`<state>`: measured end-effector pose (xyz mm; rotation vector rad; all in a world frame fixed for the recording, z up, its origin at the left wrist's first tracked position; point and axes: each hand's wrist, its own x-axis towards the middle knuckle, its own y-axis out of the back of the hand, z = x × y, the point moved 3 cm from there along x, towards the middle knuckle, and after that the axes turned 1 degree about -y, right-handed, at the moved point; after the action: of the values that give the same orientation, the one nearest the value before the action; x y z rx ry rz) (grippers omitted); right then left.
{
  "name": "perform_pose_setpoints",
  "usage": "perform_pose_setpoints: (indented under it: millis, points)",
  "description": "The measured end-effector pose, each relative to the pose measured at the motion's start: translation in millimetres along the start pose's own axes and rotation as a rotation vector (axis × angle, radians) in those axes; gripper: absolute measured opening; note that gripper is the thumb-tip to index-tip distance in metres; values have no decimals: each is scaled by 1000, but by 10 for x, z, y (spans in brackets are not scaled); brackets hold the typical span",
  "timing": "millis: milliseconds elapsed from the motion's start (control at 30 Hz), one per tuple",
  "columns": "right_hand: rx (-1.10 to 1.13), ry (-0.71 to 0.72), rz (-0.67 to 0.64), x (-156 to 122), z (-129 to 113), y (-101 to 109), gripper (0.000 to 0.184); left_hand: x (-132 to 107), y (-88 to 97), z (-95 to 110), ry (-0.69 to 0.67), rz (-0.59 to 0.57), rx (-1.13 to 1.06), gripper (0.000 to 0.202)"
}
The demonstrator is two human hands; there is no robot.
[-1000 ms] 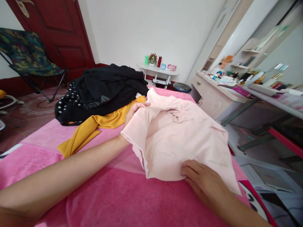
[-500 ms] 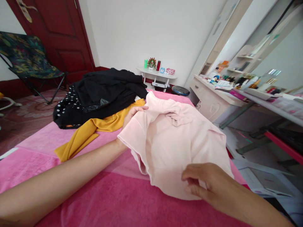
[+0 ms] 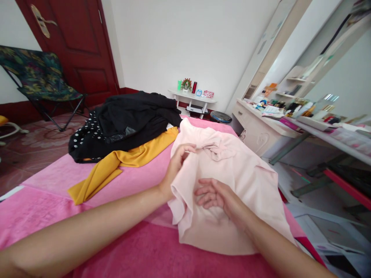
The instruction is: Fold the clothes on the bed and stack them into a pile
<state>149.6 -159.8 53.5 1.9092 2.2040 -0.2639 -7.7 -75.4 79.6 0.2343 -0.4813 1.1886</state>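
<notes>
A pale pink shirt lies spread on the pink bedspread, its collar on the far side. My left hand grips the shirt's left side, thumb and fingers closed on the fabric and lifting a fold of it. Over the middle of the shirt is my right hand, fingers loosely curled and apart, with nothing between them. Whether its fingertips touch the cloth I cannot tell. Left of the shirt lies a mustard-yellow garment, partly under a heap of black clothes.
A camouflage-like leaf-patterned folding chair stands by the dark red door. At the back is a small white shelf with little items. On the right, a dressing table is crowded with bottles.
My left hand has moved right, folding the shirt's left side inward. My right hand has gone from the shirt's near edge up and left to its middle.
</notes>
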Motion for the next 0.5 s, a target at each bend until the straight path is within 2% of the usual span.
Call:
perform_pose_setpoints:
  millis: [67, 133, 200, 267, 367, 433, 500]
  points:
    - [234, -65, 158, 98, 52, 194, 42, -152, -164, -102, 15, -212, 145, 42]
    - [312, -65, 277, 159, 50, 377, 31, -308, -293, -202, 51, -422, 331, 51]
    - [248, -53, 353, 214, 27, 540, 28, -402, -358, -257, 49, -568, 489, 51]
    - [101, -10, 438, 297, -14, 716, 32, -386, -368, -266, 46, -632, 530, 44]
    - [-229, 146, 643, 493, -152, 1063, 33, -151, -322, -258, 51, -601, 450, 29]
    - [-519, 274, 814, 646, -287, 1308, 34, 81, -252, -280, -6, -463, 483, 29]
    - [-719, 270, 914, 809, -369, 1508, 39, 269, -170, -359, -71, -297, 620, 38]
